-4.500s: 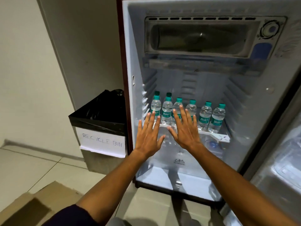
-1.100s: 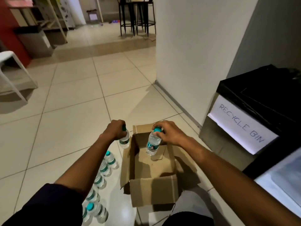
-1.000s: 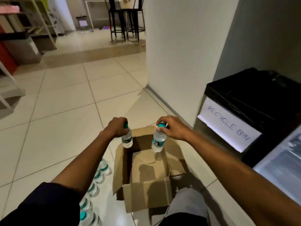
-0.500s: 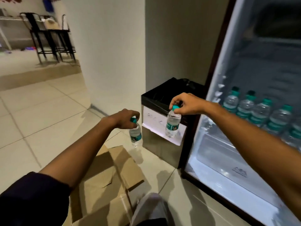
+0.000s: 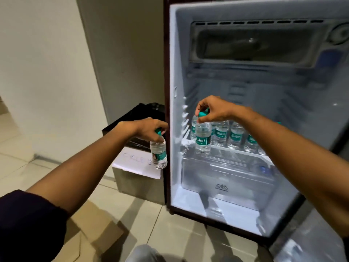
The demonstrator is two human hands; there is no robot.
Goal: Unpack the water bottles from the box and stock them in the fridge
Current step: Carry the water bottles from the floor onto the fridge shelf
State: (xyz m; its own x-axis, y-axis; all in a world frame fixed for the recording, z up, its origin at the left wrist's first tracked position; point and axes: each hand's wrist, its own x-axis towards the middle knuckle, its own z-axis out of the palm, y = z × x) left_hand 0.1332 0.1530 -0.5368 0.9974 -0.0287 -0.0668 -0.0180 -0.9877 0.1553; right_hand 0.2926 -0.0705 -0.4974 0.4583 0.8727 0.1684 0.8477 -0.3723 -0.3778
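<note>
Pale floor tiles (image 5: 170,224) run up to an open fridge (image 5: 236,214) with a bin (image 5: 136,178) beside it against the wall. Half a second ago the person was only turning toward the fridge, both bottles out over the floor and bin; a second ago they were being lifted from the box. Now the right bottle (image 5: 203,138) hangs by its teal cap inside the fridge opening, just in front of the shelf (image 5: 236,150) edge at its left end, where a row of bottles (image 5: 234,135) stands behind it. The right hand (image 5: 213,109) pinches that cap from above. The left hand (image 5: 149,128) grips the cap of the left bottle (image 5: 159,153), which dangles outside the fridge frame, in front of the bin. So two more bottles have reached the fridge, and by my reading the right one is about to be set on the shelf's front left corner, the left one after it. At bottom left a flap of the box (image 5: 88,229) shows beside a dark sleeve (image 5: 28,224).
</note>
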